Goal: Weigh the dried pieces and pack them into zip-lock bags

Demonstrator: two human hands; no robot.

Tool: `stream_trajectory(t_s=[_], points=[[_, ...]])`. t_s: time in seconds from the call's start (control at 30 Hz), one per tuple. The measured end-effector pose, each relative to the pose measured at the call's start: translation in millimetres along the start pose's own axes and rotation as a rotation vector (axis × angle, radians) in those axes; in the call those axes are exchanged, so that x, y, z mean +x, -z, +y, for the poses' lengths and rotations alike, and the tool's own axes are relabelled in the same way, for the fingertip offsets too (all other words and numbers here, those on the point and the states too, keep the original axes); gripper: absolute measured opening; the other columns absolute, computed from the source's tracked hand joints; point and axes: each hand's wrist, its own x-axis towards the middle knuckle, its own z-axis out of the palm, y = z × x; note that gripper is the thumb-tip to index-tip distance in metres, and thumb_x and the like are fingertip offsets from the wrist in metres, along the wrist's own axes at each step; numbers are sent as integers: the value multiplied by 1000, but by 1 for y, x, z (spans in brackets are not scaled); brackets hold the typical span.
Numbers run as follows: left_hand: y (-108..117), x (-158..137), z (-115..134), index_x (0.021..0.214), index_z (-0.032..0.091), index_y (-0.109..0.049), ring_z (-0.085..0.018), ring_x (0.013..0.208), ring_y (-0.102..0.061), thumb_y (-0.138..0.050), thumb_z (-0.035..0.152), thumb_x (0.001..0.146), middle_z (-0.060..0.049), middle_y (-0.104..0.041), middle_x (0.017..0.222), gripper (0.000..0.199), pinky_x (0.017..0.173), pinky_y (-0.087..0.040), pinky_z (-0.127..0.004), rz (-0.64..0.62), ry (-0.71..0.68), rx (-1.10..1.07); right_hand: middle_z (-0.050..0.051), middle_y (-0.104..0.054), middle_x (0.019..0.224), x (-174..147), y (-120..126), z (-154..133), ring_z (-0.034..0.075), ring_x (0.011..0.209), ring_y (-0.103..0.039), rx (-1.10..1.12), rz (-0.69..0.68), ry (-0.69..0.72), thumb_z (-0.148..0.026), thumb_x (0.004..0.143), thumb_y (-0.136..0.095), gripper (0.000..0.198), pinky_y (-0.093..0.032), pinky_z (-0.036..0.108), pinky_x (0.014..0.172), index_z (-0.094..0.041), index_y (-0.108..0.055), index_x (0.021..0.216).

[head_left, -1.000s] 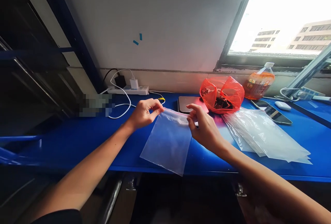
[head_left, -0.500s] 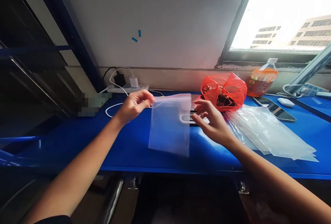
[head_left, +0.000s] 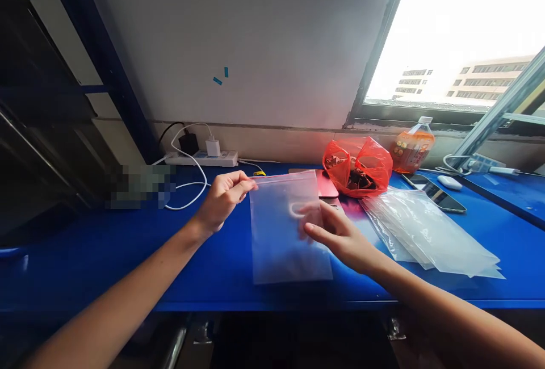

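Note:
A clear, frosted zip-lock bag (head_left: 276, 244) hangs upright in front of me, with a pinkish strip along its top edge. My left hand (head_left: 225, 198) is closed, pinching the bag's top left corner between thumb and fingers. My right hand (head_left: 343, 238) is at the bag's right side, its thumb in front and its fingers behind, showing blurred through the plastic. Thumb and fingertips lie close together with the film between them. Behind the bag, a white loop and part of a pink flat object (head_left: 327, 184) are partly hidden.
On the blue table (head_left: 204, 267), a stack of clear bags (head_left: 430, 233) lies to the right, near a phone (head_left: 445, 197) and a white mouse-like object (head_left: 449, 183). Behind stand a red plastic bag (head_left: 360, 167) and a drink bottle (head_left: 413, 145). A power strip (head_left: 202, 159) with chargers sits at the wall.
My right hand has moved in from beside the bag's edge, putting its fingers behind the plastic. The bag hangs a little lower in view, and my left hand keeps its pinch.

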Motion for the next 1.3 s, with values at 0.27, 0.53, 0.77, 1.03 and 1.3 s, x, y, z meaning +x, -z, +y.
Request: stream_trajectory(t_s=[0.27, 0.53, 0.77, 1.03, 1.3], points=[[-9, -18, 14, 89, 18, -65, -13, 63, -55, -54, 38, 85, 1, -59, 70, 23, 59, -44, -24, -182, -173, 361, 8, -62, 73, -61, 103, -41, 14, 60, -56, -272, 772, -123, -41, 78, -67, 36, -43, 35, 54, -30, -59, 112], [-13, -17, 1, 98, 18, -65, -14, 65, -58, -51, 33, 87, -1, -65, 76, 23, 60, -44, -25, -278, -325, 621, 17, -67, 87, -123, 225, 14, 23, 68, -64, -489, 813, -629, -44, 71, -64, 45, -44, 42, 66, -33, -53, 114], [-25, 1, -9, 87, 18, -65, -14, 70, -58, -48, 29, 90, -3, -66, 81, 20, 65, -45, -26, -310, -321, 627, 22, -64, 97, -65, 221, 4, 33, 92, -60, -1398, 587, -234, -52, 81, -54, 37, -41, 45, 79, -20, -63, 98], [-159, 95, 37, 131, 23, -46, -28, 103, -60, -62, 43, 80, -9, -66, 111, 57, 89, -45, -43, -439, -250, 561, 17, -64, 100, 65, 173, -11, 33, 104, -53, -1457, 338, -81, -33, 79, -61, 51, -43, 39, 77, -11, -49, 123], [-188, 154, 42, 91, 14, -67, -18, 81, -62, -59, 8, 72, -7, -70, 89, 22, 78, -48, -31, -413, -225, 409, 5, -62, 82, 80, 211, -8, 13, 62, -51, -1300, 258, -89, -11, 75, -52, 39, -36, 25, 55, -17, -54, 114]])
